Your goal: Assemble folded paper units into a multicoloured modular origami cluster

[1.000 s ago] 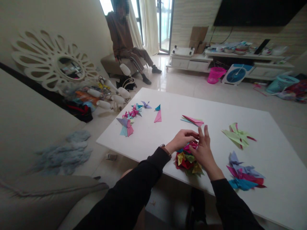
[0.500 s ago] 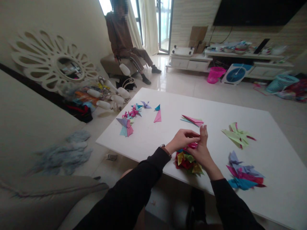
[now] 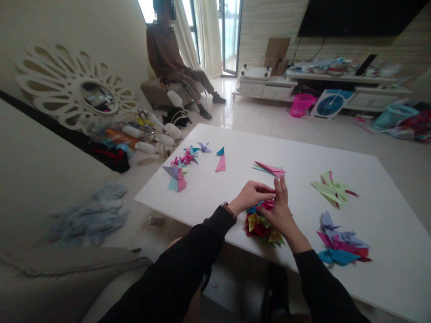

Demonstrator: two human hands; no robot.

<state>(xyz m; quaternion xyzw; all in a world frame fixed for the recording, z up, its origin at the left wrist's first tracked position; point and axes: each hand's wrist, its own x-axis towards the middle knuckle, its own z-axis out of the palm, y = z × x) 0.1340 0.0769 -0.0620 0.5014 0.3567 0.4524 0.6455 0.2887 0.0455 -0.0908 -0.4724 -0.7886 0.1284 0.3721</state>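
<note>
Both hands meet over the near edge of the white table, just above a heap of folded paper cranes (image 3: 259, 226) in red, yellow, green and blue. My left hand (image 3: 255, 196) is closed, its fingertips pinching at the top of a pink folded paper (image 3: 267, 205). On the other side my right hand (image 3: 282, 208) grips the same paper between thumb and fingers, with some fingertips pointing up. Much of the paper is hidden behind the hands. Beyond them lies a small stack of narrow folded papers (image 3: 269, 168) in pink, red and green.
On the table (image 3: 229, 193), small cranes (image 3: 186, 156) and folded papers (image 3: 177, 179) lie left. A blue-and-pink folded piece (image 3: 220, 161) lies mid-left. Light green papers (image 3: 333, 190) and purple, magenta and blue ones (image 3: 343, 242) lie right. A person (image 3: 168, 58) sits beyond.
Both hands shift slightly left and keep their pinch on the pink paper. The seated person's upper body moves a little. The papers on the table stay put.
</note>
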